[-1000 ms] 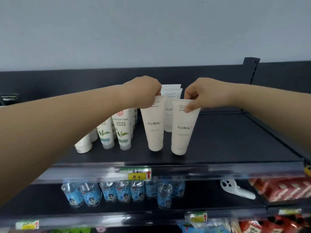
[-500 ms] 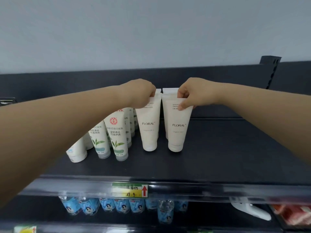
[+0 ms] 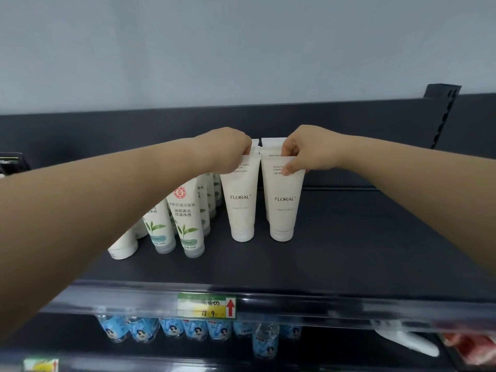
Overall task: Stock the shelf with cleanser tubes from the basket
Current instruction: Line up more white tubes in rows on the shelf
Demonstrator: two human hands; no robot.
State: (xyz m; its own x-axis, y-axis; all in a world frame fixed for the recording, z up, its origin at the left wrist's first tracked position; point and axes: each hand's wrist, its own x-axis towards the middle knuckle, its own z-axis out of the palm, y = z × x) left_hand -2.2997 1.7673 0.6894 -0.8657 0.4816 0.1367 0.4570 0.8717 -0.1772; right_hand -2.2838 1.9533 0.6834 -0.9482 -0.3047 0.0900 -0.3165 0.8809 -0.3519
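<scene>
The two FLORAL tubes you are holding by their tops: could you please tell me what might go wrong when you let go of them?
1. The left FLORAL tube and right FLORAL tube stand on narrow caps, pinched only at their top edges by the left hand and right hand; released off balance, either might topple.
2. The green-leaf tubes beside them lean, so a falling tube could knock that row over.

Left hand (image 3: 230,149): pinches the top of the left tube (image 3: 241,200), which stands cap-down on the shelf (image 3: 349,251).
Right hand (image 3: 306,151): pinches the top of the right tube (image 3: 283,202), just beside it.
Left of them: green-leaf tubes (image 3: 186,218).
Below: bottles (image 3: 171,328), price tag (image 3: 206,306).
</scene>
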